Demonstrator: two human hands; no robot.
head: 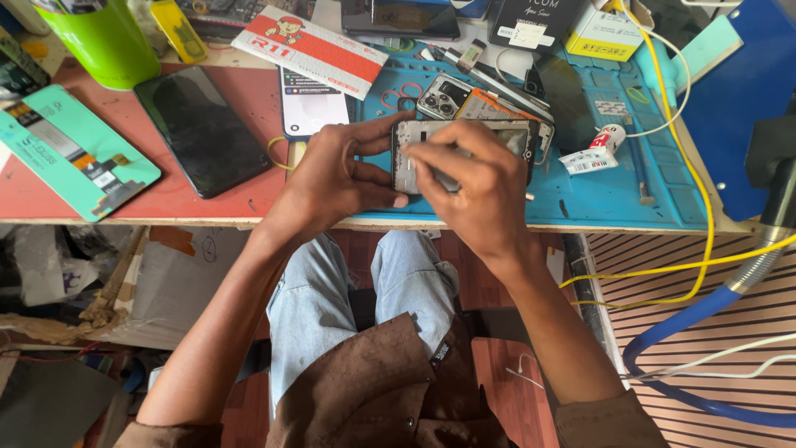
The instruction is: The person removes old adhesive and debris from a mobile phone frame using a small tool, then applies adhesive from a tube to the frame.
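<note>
My left hand [336,174] grips the left end of an opened phone frame [414,137], silver-grey, held just above the front edge of a blue work mat [613,195]. My right hand [481,187] covers the frame's middle and pinches a thin tool against it; the tool's tip is hidden by my fingers. Behind the frame lie a phone back with a camera cluster [444,95] and an opened phone with an orange battery [489,106].
A dark phone [203,129] and a teal display panel [70,153] lie on the red tabletop at left, behind them a green cup [112,41]. A small white tube [601,145] rests on the mat. Yellow cable [705,207] and blue hose [688,319] hang at right.
</note>
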